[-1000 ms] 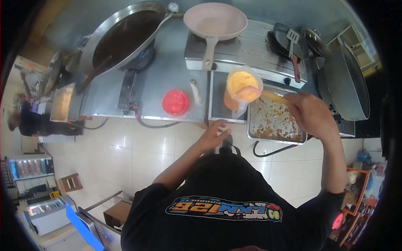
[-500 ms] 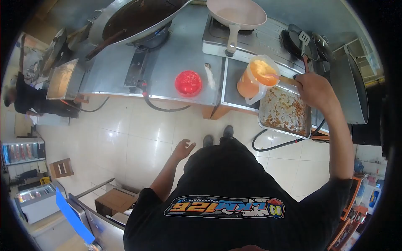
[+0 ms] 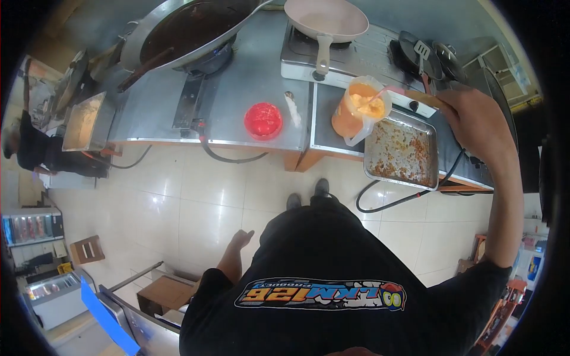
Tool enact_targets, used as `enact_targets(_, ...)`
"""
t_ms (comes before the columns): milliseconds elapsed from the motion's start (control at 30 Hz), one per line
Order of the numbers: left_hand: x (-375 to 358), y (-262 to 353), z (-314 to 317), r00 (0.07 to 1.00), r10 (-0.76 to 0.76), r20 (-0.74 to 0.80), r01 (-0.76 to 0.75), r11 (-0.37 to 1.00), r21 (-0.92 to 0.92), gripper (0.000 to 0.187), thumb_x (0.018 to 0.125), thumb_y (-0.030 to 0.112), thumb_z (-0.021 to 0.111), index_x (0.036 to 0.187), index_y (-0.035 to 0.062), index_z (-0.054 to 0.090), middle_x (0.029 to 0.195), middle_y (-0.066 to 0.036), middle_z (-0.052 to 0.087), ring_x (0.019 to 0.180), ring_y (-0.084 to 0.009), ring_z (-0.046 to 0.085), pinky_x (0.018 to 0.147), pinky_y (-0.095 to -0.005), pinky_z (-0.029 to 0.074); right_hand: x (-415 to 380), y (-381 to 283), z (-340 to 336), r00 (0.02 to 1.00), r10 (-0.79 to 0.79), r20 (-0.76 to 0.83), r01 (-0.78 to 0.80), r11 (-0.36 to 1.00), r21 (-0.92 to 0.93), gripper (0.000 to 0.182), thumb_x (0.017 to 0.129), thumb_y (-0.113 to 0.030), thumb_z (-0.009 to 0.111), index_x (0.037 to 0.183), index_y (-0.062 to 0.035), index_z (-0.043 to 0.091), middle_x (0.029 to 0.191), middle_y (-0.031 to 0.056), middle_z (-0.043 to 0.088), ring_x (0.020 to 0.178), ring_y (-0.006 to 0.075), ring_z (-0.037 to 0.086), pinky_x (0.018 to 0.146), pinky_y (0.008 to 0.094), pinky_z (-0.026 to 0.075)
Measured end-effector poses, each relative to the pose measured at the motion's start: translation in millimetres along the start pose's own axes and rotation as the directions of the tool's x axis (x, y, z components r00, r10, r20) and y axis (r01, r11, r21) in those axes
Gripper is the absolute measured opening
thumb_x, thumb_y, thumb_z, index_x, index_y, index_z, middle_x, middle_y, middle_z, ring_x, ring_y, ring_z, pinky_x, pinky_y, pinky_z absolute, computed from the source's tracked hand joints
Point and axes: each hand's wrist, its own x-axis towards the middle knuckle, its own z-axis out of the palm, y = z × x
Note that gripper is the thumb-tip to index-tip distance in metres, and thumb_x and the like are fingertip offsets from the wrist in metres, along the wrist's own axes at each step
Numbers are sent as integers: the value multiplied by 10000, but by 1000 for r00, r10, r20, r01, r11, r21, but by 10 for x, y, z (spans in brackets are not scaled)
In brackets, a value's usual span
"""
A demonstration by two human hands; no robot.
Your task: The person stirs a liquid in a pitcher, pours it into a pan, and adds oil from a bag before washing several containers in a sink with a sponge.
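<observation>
1. Left hand (image 3: 241, 238): low beside the black-shirted body, well apart from the counter. Fingers look part-curled; too small to tell how far closed.
2. Right hand (image 3: 478, 121): closed round the tan, wood-like handle of a pink-ended utensil (image 3: 428, 99), back of hand up. Arm extends forward over the counter's right part.
3. Utensil: runs left from the right hand. Pink end crosses the jug rim into the mouth; can't tell how deep the tip sits.
4. Translucent plastic jug (image 3: 350, 121): left of the right hand, on the counter. Whitish handle points to the body side. Walls show orange through them; rim is paler, cloudy.
5. Jug contents: orange-yellow mixture (image 3: 369, 107), thick-looking. Pale yellow lumps stand out on top, smoother orange around and below. Surface uneven.
6. Rectangular silver metal tray (image 3: 418, 133): left of the right hand and nearer the body, just beside the jug. Brown and yellowish crumbs over its base.
7. Round red plastic container (image 3: 263, 123): well left of the right hand, past the jug; whitish marks on it.
8. Silver gas stove (image 3: 371, 59): beyond the right hand, to its left. Pale pink round frying pan (image 3: 326, 15) on the left burner.
</observation>
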Motion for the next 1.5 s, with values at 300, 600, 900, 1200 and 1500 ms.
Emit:
enact_targets(300,217,-98,-134,995,-75,-61,69,993,-92,658,868,569,522,895,-84,598,888,-265,578,871,-375,549,768,-442,455,144,-31,731,975,-132,180,137,990,-20,179,809,-74,586,955,-60,689,876,153,658,850,293,654,757,412,526)
enact_targets(600,330,-215,-82,998,-38,-49,29,985,-173,601,887,565,502,763,-12,615,641,-141,587,579,-282,588,541,-418,484,183,74,741,994,-85,65,80,994,76,162,836,-86,572,952,-57,681,841,158,642,803,312,655,723,418,524)
enact_targets(900,66,-255,19,980,-197,-16,189,959,-209,671,879,583,483,827,-66,645,688,-195,637,602,-320,640,590,-436,534,169,5,633,994,-103,-40,108,985,132,201,858,-88,536,996,-59,679,858,171,644,797,320,655,717,414,527)
enact_targets(1200,115,-119,-68,991,-129,-40,115,960,-255,668,880,572,478,832,-74,639,686,-206,633,576,-330,629,571,-447,524,349,-58,1258,970,-226,87,216,970,115,188,845,-122,553,976,-66,676,848,153,645,838,324,647,741,438,515)
enact_targets(1500,188,-231,116,983,-180,34,182,942,-282,669,885,571,468,877,-78,632,703,-212,635,596,-336,631,564,-446,529,135,51,229,995,-31,93,27,999,41,151,844,-137,582,897,-71,707,860,152,669,873,317,646,761,424,517)
